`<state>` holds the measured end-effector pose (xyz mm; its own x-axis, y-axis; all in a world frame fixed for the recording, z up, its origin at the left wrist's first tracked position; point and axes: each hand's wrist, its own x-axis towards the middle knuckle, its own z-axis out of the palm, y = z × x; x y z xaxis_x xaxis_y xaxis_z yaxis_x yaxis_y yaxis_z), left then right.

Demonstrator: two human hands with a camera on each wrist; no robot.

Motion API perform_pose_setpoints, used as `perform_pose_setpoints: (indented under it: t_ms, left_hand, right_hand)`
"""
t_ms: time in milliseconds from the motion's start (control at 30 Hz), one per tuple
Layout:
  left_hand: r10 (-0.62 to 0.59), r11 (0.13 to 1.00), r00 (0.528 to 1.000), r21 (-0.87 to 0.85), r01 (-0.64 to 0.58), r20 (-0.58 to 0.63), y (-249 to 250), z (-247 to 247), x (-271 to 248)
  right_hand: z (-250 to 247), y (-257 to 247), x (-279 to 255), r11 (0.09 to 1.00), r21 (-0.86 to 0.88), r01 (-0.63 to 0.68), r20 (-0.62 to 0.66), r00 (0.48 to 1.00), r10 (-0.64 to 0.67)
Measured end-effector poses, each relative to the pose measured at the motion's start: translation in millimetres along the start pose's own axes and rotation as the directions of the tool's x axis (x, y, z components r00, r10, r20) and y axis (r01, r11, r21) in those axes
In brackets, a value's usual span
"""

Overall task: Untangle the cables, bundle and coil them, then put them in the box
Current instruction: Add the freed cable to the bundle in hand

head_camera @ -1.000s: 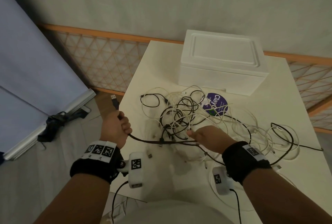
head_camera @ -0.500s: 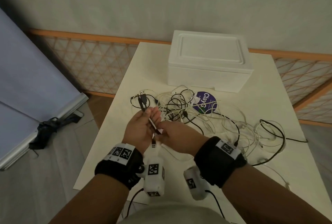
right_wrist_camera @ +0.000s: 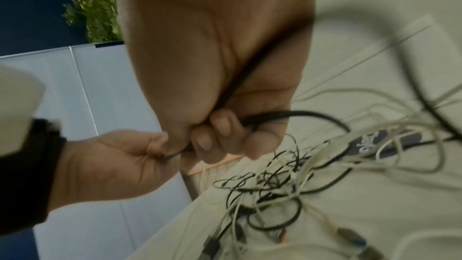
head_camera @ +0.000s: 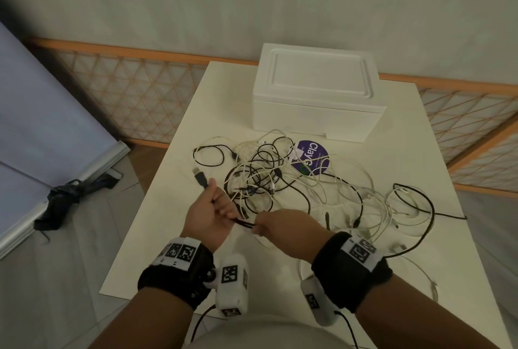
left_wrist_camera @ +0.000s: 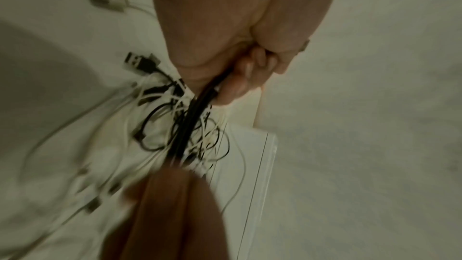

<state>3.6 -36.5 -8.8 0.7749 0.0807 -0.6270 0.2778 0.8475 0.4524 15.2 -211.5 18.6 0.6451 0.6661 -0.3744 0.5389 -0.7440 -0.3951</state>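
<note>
A tangle of black and white cables (head_camera: 269, 177) lies across the middle of the white table (head_camera: 173, 208). My left hand (head_camera: 208, 217) grips a black cable (head_camera: 244, 223) near its USB plug (head_camera: 199, 176), which sticks out above the fist. My right hand (head_camera: 280, 226) pinches the same black cable (right_wrist_camera: 240, 80) a short way along, close beside the left hand. In the left wrist view the black cable (left_wrist_camera: 197, 110) runs doubled out of my curled fingers (left_wrist_camera: 250, 70). The white foam box (head_camera: 316, 93) stands shut at the table's far side.
A round purple sticker (head_camera: 311, 156) lies under the cables before the box. Loose white and black loops (head_camera: 406, 208) spread to the right side of the table. An orange lattice fence (head_camera: 134, 96) runs behind, and a grey panel (head_camera: 47, 113) leans at the left.
My left hand came in from the table's left edge to meet the right hand, folding the black cable. The hands have since drawn slightly apart, with a short stretch of cable between them.
</note>
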Motion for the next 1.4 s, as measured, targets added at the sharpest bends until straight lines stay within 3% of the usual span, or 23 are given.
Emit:
perform_pose_setpoints:
  t_ms: [167, 333, 467, 600, 700, 800, 867, 933, 967, 1067, 1133, 1200, 1233, 1300, 1333, 1400]
  left_hand:
    - [0.097, 0.988, 0.966, -0.093, -0.123, -0.241, 51.4, -40.0, 15.7]
    - [0.179, 0.979, 0.929, -0.031, -0.199, -0.325, 78.6, -65.8, 19.8]
    - [0.119, 0.992, 0.928, 0.013, -0.123, -0.354, 57.2, -75.4, 29.5]
    - [-0.001, 0.992, 0.917, 0.116, 0.051, -0.399, 12.9, -68.9, 19.7]
    - [-0.011, 0.985, 0.894, 0.147, 0.086, -0.447, -5.6, -74.1, 20.6]
    - [0.082, 0.954, 0.884, 0.292, 0.063, -0.461, -6.6, -81.6, 28.3]
    - [0.196, 0.865, 0.875, 0.498, 0.058, -0.442, -3.3, -83.9, 33.2]
    - [0.292, 0.691, 0.870, 0.716, 0.096, -0.398, 0.5, -80.9, 36.2]
    - [0.332, 0.593, 0.870, 0.798, 0.108, -0.364, 2.0, -78.7, 38.9]
    - [0.379, 0.163, 0.895, 0.969, 0.184, -0.234, 6.4, -72.3, 45.2]
    - [0.390, 0.011, 0.895, 0.973, 0.231, -0.217, 11.5, -74.0, 48.8]
    - [0.412, 0.055, 0.890, 0.981, 0.187, -0.193, 11.6, -84.3, 51.5]
    - [0.469, 0.123, 0.865, 0.983, 0.135, -0.178, 13.2, -89.4, 50.4]
    - [0.582, 0.122, 0.796, 0.986, 0.118, -0.167, 19.0, -95.9, 46.3]
    - [0.567, 0.095, 0.808, 0.987, 0.126, -0.158, 22.9, -97.9, 46.8]
    - [0.457, -0.033, 0.879, 0.985, 0.171, -0.138, 32.9, -99.1, 50.0]
  right_hand:
    - [-17.2, 36.2, -33.6, 0.994, -0.085, -0.064, -0.088, 0.994, 0.057]
    - [-17.3, 65.6, -53.8, 0.984, -0.111, -0.138, -0.195, 0.974, 0.114]
    - [5.0, 78.7, -66.5, 0.972, -0.079, -0.222, -0.167, 0.964, 0.206]
    - [29.0, 98.2, -65.2, 0.937, -0.063, -0.342, 0.036, 0.938, 0.345]
    - [25.8, 86.2, -38.8, 0.962, -0.013, -0.274, -0.063, 0.960, 0.273]
    - [6.3, 42.0, 7.9, 0.990, -0.051, -0.131, -0.148, 0.982, 0.122]
    - [-4.9, 4.7, 38.0, 0.994, -0.093, -0.053, -0.121, 0.992, 0.042]
    - [-9.8, -26.8, 64.0, 0.990, -0.122, 0.069, -0.093, 0.992, -0.081]
    - [-10.0, -40.2, 75.6, 0.986, -0.121, 0.117, -0.066, 0.990, -0.125]
    - [1.6, -57.9, 106.5, 0.976, -0.121, 0.179, 0.055, 0.983, -0.173]
    - [15.2, -56.1, 119.7, 0.972, -0.148, 0.181, 0.100, 0.981, -0.167]
    - [28.5, -49.1, 125.7, 0.972, -0.149, 0.180, 0.094, 0.981, -0.167]
    - [33.3, -46.0, 126.7, 0.978, -0.127, 0.163, 0.069, 0.985, -0.155]
    - [39.1, -43.2, 129.0, 0.987, -0.084, 0.139, 0.005, 0.990, -0.139]
    - [40.8, -43.2, 131.1, 0.988, -0.060, 0.142, -0.024, 0.989, -0.144]
    - [38.6, -45.6, 134.0, 0.988, -0.037, 0.150, -0.063, 0.986, -0.152]
